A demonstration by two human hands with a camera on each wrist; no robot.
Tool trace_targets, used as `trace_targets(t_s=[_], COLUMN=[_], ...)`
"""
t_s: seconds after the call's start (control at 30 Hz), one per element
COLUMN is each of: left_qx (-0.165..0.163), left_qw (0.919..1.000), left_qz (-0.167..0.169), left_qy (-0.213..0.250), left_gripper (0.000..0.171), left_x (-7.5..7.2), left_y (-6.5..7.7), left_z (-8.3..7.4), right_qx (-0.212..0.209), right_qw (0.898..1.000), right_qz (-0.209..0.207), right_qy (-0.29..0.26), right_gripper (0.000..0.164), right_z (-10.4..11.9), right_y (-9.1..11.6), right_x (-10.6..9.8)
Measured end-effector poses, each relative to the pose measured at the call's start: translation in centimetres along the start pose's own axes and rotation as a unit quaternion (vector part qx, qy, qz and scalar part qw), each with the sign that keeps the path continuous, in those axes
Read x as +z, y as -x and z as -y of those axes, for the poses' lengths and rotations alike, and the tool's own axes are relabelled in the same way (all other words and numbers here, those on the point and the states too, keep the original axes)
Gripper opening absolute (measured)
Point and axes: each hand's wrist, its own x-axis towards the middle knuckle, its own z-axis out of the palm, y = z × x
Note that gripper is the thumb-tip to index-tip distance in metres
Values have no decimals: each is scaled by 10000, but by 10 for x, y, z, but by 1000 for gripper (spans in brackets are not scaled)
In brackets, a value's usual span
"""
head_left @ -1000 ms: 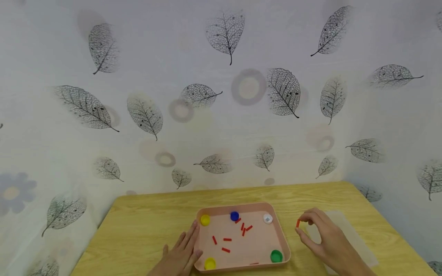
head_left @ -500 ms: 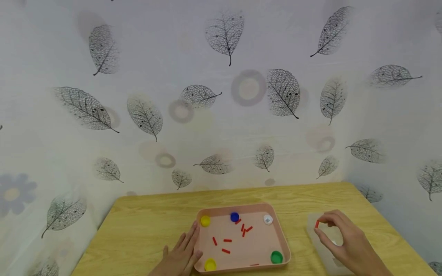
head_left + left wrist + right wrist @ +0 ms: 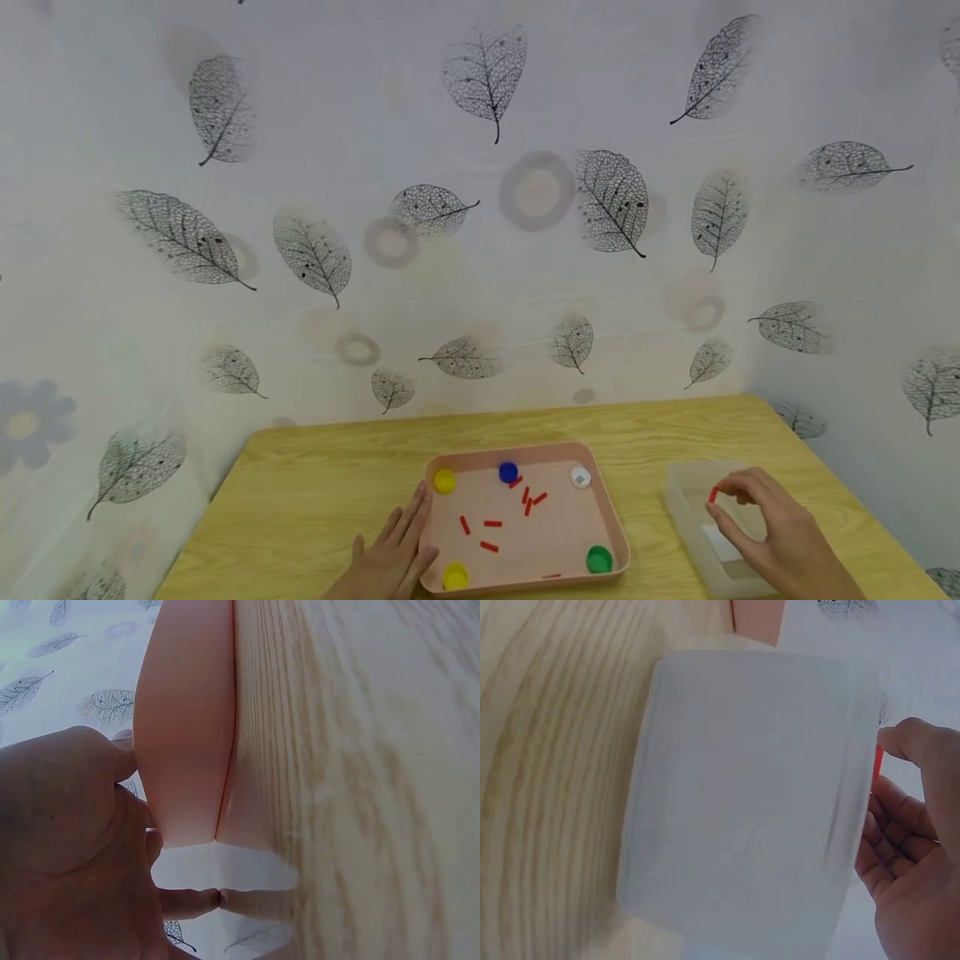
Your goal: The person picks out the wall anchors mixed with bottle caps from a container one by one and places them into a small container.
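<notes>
Between thumb and fingertips my right hand [image 3: 780,521] pinches a small red stick [image 3: 713,494]. It is held over a translucent white box [image 3: 684,508] at the right of the table; in the right wrist view the box wall [image 3: 742,795] hides part of the view beyond. My left hand [image 3: 390,546] rests with extended fingers against the left side of a pink tray [image 3: 525,578], whose outer wall [image 3: 187,712] fills the middle of the left wrist view. Several red sticks [image 3: 492,523] lie scattered on the tray floor.
Inside the tray sit round caps: a blue one [image 3: 508,472], a white one [image 3: 581,477], a green one [image 3: 599,559] and two yellow ones [image 3: 445,481]. A leaf-patterned wall covering [image 3: 480,250] rises behind the wooden table [image 3: 315,475].
My right hand has moved rightward, carrying the red stick from beside the tray to over the translucent box. The left hand stays against the tray.
</notes>
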Motion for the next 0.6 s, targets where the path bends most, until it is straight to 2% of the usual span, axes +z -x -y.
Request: trace_targets(t_s=[0.37, 0.6], left_qx=[169, -78], left_qw=[9994, 9999], left_qz=[-150, 41], left_qy=[-246, -139], left_gripper=[72, 73], left_x=[4, 0], left_y=[-3, -3], left_z=[2, 0], right_qx=[105, 162], right_qw=[9999, 9998], right_qz=[3, -30], right_qy=[20, 119], right_gripper=[37, 38], right_z=[-12, -11], right_y=[7, 6], right_x=[4, 4])
